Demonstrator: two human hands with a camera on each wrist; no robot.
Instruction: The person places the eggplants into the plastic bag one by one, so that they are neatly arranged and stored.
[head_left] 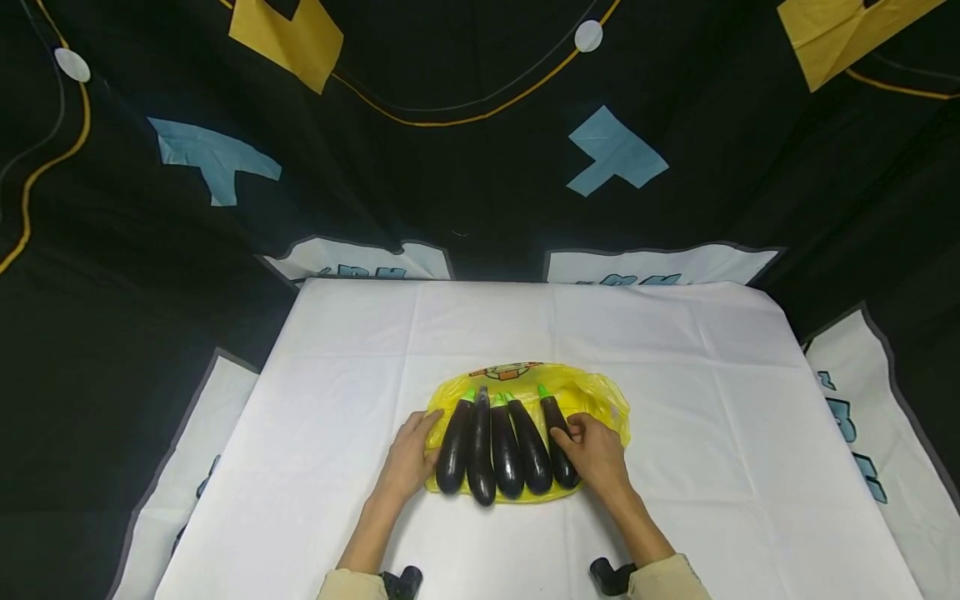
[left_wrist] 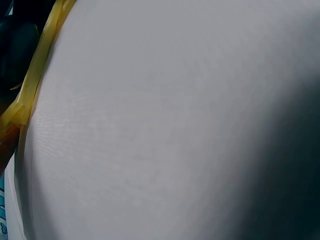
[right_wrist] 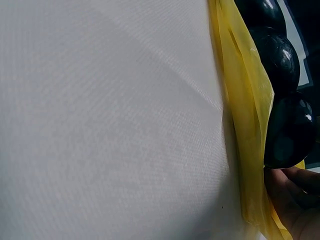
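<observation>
Several dark purple eggplants (head_left: 506, 450) lie side by side on a yellow plastic bag (head_left: 600, 400), their stem ends pointing away from me. My left hand (head_left: 408, 457) is at the bag's left edge, with thumb and forefinger spread beside the leftmost eggplant (head_left: 454, 454). On the other side, my right hand (head_left: 597, 452) holds the rightmost eggplant (head_left: 559, 450), thumb over it and the other fingers bent along its right side. A small gap separates that eggplant from the others. In the right wrist view, fingers (right_wrist: 290, 192) touch the end of an eggplant (right_wrist: 290, 132) above the bag's fold.
A white cloth covers the table (head_left: 337, 358). Behind it hangs a dark curtain (head_left: 465, 192) with yellow and blue patches. Black wrist mounts (head_left: 611, 575) sit at both wrists near the front edge.
</observation>
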